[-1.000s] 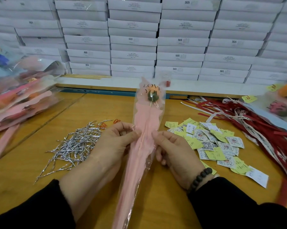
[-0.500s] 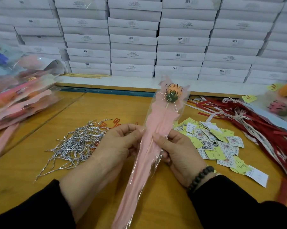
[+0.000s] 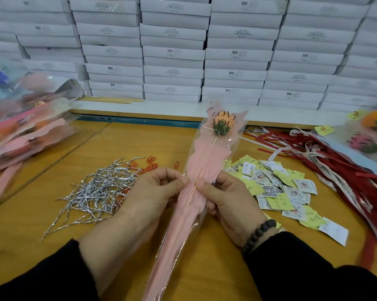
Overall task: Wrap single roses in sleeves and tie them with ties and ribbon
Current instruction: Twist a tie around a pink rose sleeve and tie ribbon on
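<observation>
An orange rose (image 3: 224, 123) on a thin stick sits inside a pink and clear sleeve (image 3: 202, 166) printed "LOVE YOU". The sleeve runs from the table's far middle down to the near edge, its top tilted right. My left hand (image 3: 152, 190) and my right hand (image 3: 228, 198) pinch the sleeve together around the stem at its middle, one on each side. A heap of silver twist ties (image 3: 100, 190) lies just left of my left hand. Red and white ribbons (image 3: 326, 164) lie spread at the right.
Wrapped roses (image 3: 20, 131) are stacked at the far left, more lie at the far right (image 3: 369, 135). Yellow and white tags (image 3: 278, 187) are scattered right of my hands. Orange paper clips (image 3: 150, 164) lie behind the ties. White boxes (image 3: 174, 51) are stacked along the back.
The top of the sleeve with the rose has swung to the right. Both hands keep pinching the sleeve's middle and have gathered it tighter.
</observation>
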### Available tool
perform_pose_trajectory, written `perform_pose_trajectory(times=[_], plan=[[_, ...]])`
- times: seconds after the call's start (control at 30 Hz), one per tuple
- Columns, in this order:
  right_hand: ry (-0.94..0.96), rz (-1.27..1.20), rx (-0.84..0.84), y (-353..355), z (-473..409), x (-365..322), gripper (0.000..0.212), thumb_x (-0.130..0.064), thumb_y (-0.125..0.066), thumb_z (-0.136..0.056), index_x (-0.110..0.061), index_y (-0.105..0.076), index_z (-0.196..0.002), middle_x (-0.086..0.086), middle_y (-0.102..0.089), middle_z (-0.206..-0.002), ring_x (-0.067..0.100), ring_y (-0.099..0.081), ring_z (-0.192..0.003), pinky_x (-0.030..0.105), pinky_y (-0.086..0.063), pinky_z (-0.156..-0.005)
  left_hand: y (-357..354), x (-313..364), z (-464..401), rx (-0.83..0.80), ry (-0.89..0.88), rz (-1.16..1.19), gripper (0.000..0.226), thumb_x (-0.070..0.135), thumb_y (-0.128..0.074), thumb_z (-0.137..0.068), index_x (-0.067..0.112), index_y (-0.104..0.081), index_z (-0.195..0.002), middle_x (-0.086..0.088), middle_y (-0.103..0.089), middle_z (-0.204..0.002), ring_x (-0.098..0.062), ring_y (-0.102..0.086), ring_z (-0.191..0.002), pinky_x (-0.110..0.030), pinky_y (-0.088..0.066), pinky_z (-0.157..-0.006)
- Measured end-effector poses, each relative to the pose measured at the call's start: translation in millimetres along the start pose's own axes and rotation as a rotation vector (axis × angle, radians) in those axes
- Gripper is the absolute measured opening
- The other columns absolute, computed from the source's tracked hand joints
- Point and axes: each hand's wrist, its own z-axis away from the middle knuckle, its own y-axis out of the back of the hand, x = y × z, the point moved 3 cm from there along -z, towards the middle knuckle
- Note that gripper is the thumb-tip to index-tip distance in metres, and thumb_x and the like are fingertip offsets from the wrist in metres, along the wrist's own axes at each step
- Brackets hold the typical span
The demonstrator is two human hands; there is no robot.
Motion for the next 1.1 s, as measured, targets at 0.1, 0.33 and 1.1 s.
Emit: perform_pose_trajectory(times=[0.1, 0.33, 1.1], plan=[[0.004, 0.002, -0.015, -0.6, -0.2, 0.8, 0.009, -0.008, -0.066, -0.081, -0.005, -0.066, -0.090, -0.004, -0.056, -0.052, 0.004, -0.038, -0.038, 0.015, -0.034, -0.039, 1.1, -1.0, -1.3, -0.014, -0.030, -0.073, 0.006, 0.004, -0.067, -0.070, 0.002, -0.062, -0.070, -0.019, -0.057, -0.069, -0.023, -0.051, -0.062, -0.030, -0.043, -0.061], [0.010, 0.018, -0.021, -0.1, -0.7, 1.9, 0.029, -0.023, -0.072, -0.066, -0.004, -0.066, -0.087, -0.001, -0.051, -0.049, 0.005, -0.041, -0.039, 0.017, -0.037, -0.041, -1.4, -0.1, 3.1, -0.027, -0.075, -0.116, 0.016, 0.017, -0.068, -0.073, 0.008, -0.066, -0.060, -0.004, -0.055, -0.048, -0.010, -0.046, -0.040, -0.017, -0.040, -0.042], [-0.053, -0.018, 0.012, -1.2, 0.3, -4.4, 0.006, -0.007, -0.062, -0.084, -0.006, -0.059, -0.078, 0.000, -0.059, -0.055, 0.007, -0.050, -0.041, 0.016, -0.037, -0.039, 4.2, 6.7, -2.3, 0.096, -0.185, -0.155, 0.019, -0.005, -0.064, -0.081, 0.008, -0.068, -0.068, -0.005, -0.064, -0.057, -0.009, -0.054, -0.050, -0.016, -0.044, -0.048]])
